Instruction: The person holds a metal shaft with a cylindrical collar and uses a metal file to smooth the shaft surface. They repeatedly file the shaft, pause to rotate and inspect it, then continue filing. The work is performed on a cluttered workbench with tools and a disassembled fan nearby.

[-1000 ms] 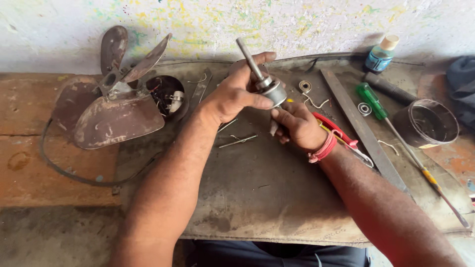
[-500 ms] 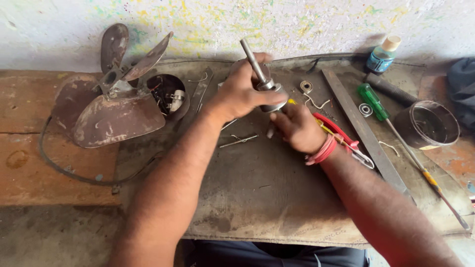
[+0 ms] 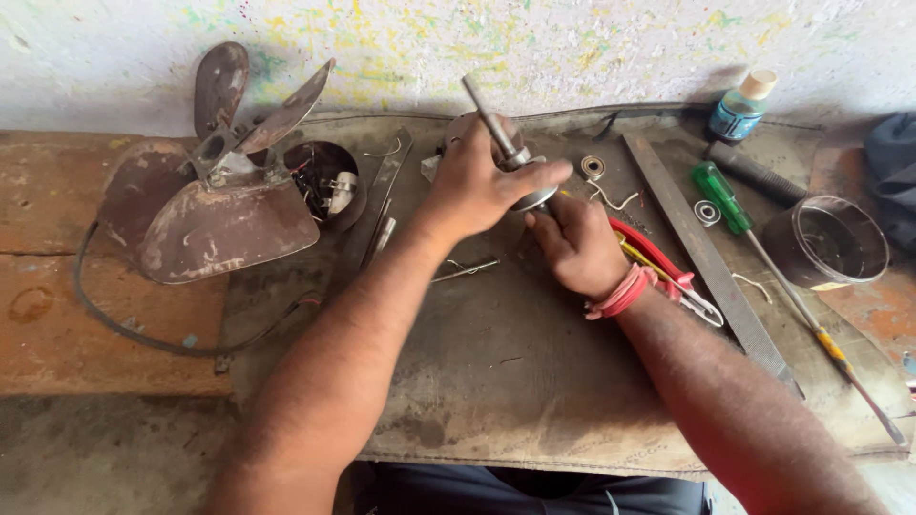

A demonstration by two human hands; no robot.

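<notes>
**Motor rotor held over the mat, shaft pointing up and away**

The grey mat (image 3: 534, 381) covers the workbench; a rusty fan blade assembly (image 3: 215, 205) rests at its far-left corner. The left hand (image 3: 477, 186) curls closed over the rotor (image 3: 520, 176) near the mat's far edge, at centre. The right hand (image 3: 577, 243) grips it from below, fingers wrapped shut. The rotor's long axis tilts, its shaft (image 3: 487, 114) pointing toward the far-left. A flat file (image 3: 706, 257) and green screwdriver (image 3: 725, 195) lie to the right.
</notes>
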